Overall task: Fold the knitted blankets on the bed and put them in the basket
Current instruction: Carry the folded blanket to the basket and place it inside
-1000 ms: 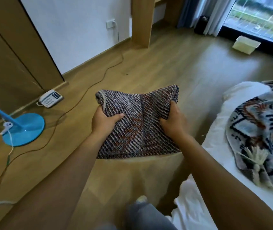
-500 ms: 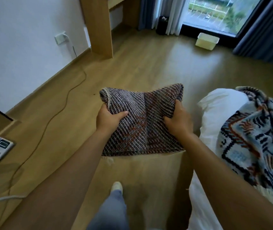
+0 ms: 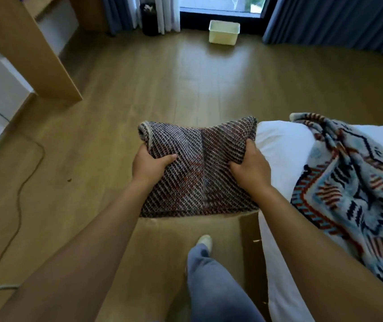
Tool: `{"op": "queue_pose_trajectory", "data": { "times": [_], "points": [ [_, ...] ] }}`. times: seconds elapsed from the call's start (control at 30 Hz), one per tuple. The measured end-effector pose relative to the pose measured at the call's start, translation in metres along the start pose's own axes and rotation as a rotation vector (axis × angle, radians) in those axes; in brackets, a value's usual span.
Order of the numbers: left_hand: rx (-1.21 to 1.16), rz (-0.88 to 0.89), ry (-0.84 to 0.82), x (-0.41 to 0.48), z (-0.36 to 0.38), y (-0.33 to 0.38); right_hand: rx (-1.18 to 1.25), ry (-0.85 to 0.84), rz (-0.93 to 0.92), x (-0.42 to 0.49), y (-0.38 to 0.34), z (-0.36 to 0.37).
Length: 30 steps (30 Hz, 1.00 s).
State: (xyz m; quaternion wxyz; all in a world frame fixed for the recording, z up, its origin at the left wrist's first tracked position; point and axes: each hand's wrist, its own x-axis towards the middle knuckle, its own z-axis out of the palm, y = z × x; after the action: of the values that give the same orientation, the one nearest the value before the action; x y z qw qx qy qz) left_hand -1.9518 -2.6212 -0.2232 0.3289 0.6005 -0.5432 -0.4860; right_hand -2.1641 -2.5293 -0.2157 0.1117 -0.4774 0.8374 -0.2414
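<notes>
Blanket (image 3: 199, 182) between left grip (image 3: 149, 165) and right grip (image 3: 251, 169)

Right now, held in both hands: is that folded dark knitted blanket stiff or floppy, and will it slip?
Likely floppy: the folded knitted blanket bunches where the left hand and right hand grip its sides. Probably not slippery: the knit looks coarse and ribbed. The fold may open if one hand lets go; an edge curls at its far left corner.
</notes>
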Motion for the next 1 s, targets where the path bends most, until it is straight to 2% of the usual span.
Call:
{"op": "queue_pose_trajectory", "data": {
  "times": [0.33,0.7,1.0],
  "points": [
    [0.007,-0.038,-0.062,0.201,0.112,0.087,-0.014,-0.041,0.077,0.242,0.029,-0.008],
    [0.039,-0.007,-0.162,0.470,0.216,0.183,-0.011,-0.030,0.185,0.517,0.030,0.011],
    [0.061,0.050,-0.275,0.664,0.344,0.282,-0.055,0.049,0.293,0.737,0.068,-0.006]
  ]
}}
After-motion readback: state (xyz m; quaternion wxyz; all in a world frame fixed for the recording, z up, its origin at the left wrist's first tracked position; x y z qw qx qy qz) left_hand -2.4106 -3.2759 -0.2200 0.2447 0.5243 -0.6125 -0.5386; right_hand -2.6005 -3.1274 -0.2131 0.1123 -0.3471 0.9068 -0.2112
